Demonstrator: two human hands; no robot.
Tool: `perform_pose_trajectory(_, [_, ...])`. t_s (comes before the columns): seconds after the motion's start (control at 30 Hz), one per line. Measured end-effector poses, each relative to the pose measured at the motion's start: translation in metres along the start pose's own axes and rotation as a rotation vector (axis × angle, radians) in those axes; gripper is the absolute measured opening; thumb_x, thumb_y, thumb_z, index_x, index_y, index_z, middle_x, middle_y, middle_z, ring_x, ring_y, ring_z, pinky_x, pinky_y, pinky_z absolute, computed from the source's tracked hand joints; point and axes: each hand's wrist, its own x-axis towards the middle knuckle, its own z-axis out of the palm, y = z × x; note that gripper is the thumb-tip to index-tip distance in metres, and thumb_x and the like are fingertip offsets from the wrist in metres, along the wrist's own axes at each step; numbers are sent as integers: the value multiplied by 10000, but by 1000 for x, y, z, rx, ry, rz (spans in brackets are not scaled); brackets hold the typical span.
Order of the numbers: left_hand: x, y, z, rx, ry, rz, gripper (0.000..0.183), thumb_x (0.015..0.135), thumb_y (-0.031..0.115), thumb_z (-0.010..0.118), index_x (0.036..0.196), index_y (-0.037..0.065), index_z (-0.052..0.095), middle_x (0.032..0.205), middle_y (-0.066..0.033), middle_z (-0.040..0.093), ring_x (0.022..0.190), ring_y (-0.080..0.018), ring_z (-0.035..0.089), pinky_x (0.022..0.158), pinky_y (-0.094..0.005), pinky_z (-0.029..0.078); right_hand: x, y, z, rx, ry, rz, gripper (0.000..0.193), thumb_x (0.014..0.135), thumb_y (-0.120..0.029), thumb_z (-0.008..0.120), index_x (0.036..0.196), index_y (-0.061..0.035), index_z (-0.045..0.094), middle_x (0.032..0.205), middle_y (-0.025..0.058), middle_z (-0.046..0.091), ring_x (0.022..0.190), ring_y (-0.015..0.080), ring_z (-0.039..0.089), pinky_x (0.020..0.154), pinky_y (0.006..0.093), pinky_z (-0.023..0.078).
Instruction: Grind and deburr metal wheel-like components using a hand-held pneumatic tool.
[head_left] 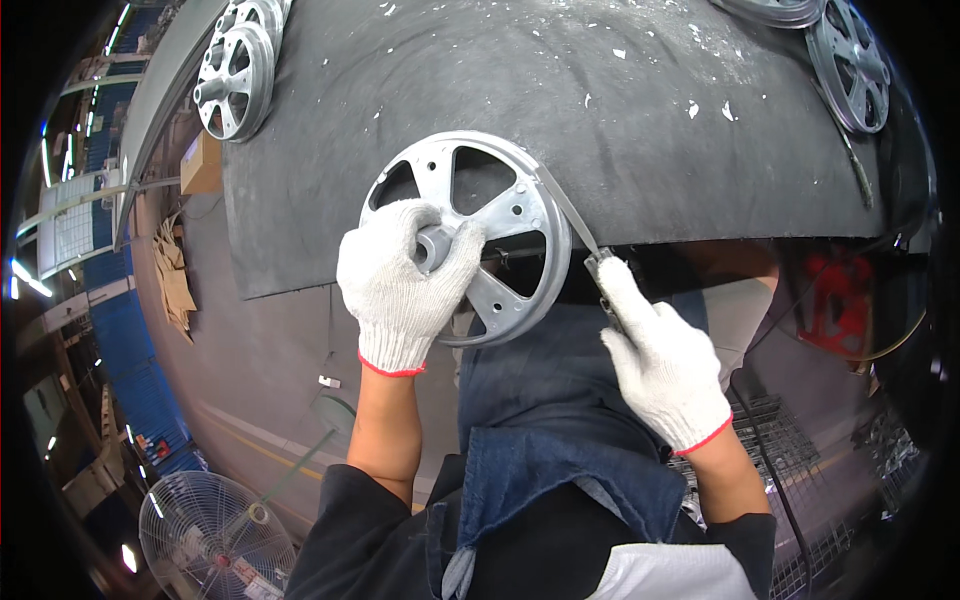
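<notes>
A spoked grey metal wheel (500,205) is tilted up at the near edge of the dark table, its lower part over my lap. My left hand (405,275), in a white knit glove with a red cuff, is closed round the wheel's hub, thumb and fingers on either side. My right hand (665,350), gloved the same way, grips the handle of a knife (570,212) with a long, thin blade. The blade lies against the wheel's right rim, its tip near the upper right. Much of the handle is hidden by my fingers.
Several similar wheels (238,80) stand at the table's far left, and more wheels (848,65) at the far right beside a thin dark rod (858,170). Pale shavings (693,108) dot the table (330,180). A floor fan (215,540) is low left; wire baskets (780,440) are low right.
</notes>
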Motion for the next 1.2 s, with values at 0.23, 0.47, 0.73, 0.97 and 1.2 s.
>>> perform_pose_trajectory(0.23, [2, 0, -2, 21, -23, 14, 316, 836, 322, 987, 983, 100, 816, 866, -93, 795, 739, -293, 756, 712, -403, 584, 0, 7, 3, 94, -48, 41, 802, 990, -100, 817, 1731, -252, 550, 994, 159, 762, 824, 346, 793, 803, 436, 649])
perform_pose_trajectory(0.47, [1, 3, -4, 77, -26, -20, 354, 804, 372, 1001, 959, 110, 820, 819, -83, 784, 723, -289, 751, 710, -401, 586, -1, 6, -4, 650, -195, 172, 785, 1038, -1, 711, 1772, -89, 449, 1538, 217, 732, 1200, 273, 767, 1045, 340, 596])
perform_pose_trajectory(0.73, [4, 3, -5, 62, -23, 38, 363, 793, 379, 1005, 938, 98, 825, 832, -82, 795, 710, -287, 752, 704, -394, 586, 8, 15, -18, 1087, -392, 646, 800, 1040, -21, 697, 1790, -106, 430, 1116, 72, 820, 715, 114, 671, 733, 312, 618])
perform_pose_trajectory(0.97, [2, 4, -4, 13, -28, -19, 364, 785, 368, 1004, 950, 98, 825, 848, -78, 796, 736, -294, 754, 722, -401, 583, 0, 10, 0, 223, -123, 74, 760, 1043, -30, 728, 1756, -64, 466, 1491, 209, 761, 1278, 285, 796, 1115, 361, 597])
perform_pose_trajectory(1.2, [19, -9, -11, 15, -59, 175, 288, 835, 340, 943, 956, 112, 816, 820, -65, 759, 711, -287, 723, 739, -415, 540, -5, 18, 5, 557, -65, 75, 765, 1028, -10, 744, 1744, -54, 478, 1624, 230, 669, 1423, 333, 731, 1194, 363, 545])
